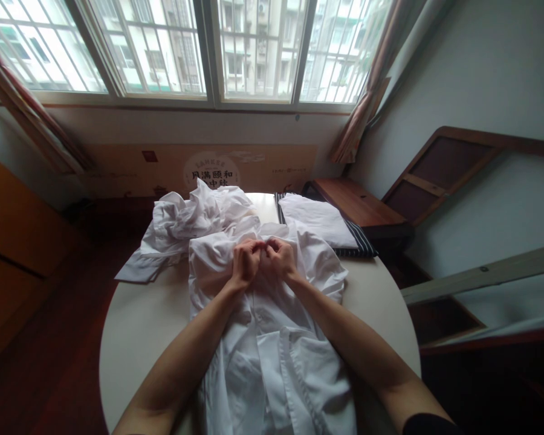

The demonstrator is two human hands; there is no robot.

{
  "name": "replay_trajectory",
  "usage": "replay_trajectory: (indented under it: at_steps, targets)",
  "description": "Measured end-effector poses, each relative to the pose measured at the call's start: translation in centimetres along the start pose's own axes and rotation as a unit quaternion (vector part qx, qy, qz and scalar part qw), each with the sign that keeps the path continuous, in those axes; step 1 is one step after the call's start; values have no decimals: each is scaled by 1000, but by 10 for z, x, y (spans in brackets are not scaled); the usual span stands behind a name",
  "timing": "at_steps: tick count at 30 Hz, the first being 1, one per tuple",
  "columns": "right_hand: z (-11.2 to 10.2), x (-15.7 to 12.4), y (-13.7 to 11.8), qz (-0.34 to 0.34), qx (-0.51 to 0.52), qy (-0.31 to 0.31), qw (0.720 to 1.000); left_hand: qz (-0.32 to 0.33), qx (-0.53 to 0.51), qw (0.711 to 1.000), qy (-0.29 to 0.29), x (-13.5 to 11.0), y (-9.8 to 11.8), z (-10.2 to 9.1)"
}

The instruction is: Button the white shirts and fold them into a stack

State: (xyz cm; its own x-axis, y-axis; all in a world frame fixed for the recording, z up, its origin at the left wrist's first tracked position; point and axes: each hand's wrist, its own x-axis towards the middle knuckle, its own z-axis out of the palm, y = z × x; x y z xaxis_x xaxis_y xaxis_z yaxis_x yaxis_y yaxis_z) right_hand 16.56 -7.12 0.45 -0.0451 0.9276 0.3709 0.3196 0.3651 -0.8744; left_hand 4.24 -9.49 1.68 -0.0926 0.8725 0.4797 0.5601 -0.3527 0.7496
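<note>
A white shirt (236,362) lies spread over the round table, its collar end away from me and its lower part hanging toward my body. My left hand (247,260) and my right hand (278,257) meet at the shirt's front opening near the collar. The fingers of both are pinched on the cloth there, fingertips almost touching. Whether a button sits between them is too small to make out. A crumpled heap of white clothes (194,214) lies just beyond my left hand, touching the shirt.
The round white table (136,338) carries everything. At its far right lies a folded white garment (317,219) on a black striped cloth (362,241). Behind stand a wooden cabinet (362,202) and a printed cardboard panel (276,160) below the barred window (258,54).
</note>
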Motion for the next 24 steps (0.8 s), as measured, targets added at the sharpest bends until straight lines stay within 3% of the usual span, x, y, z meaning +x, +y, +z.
replay_trajectory:
  at_steps: [3, 7, 9, 16, 19, 24]
  targets:
    - [0, 1, 3, -4, 42, -23, 999, -1, -18, 1000, 12, 0, -2, 0]
    - [0, 0, 3, 3, 63, -29, 998, -121, -96, 988, 8, 8, -8, 1]
    - [0, -2, 1, 19, 70, -34, 997, -147, -104, 984, -5, 9, -9, 0]
    - [0, -2, -6, 103, 149, -45, 982, -94, -54, 994, 3, 7, -6, 0]
    - [1, -1, -6, 124, 187, -54, 973, -113, -104, 988, -24, 11, -14, 1]
    - [3, 0, -6, 110, 165, -42, 979, -157, -161, 974, -34, 16, -25, 3]
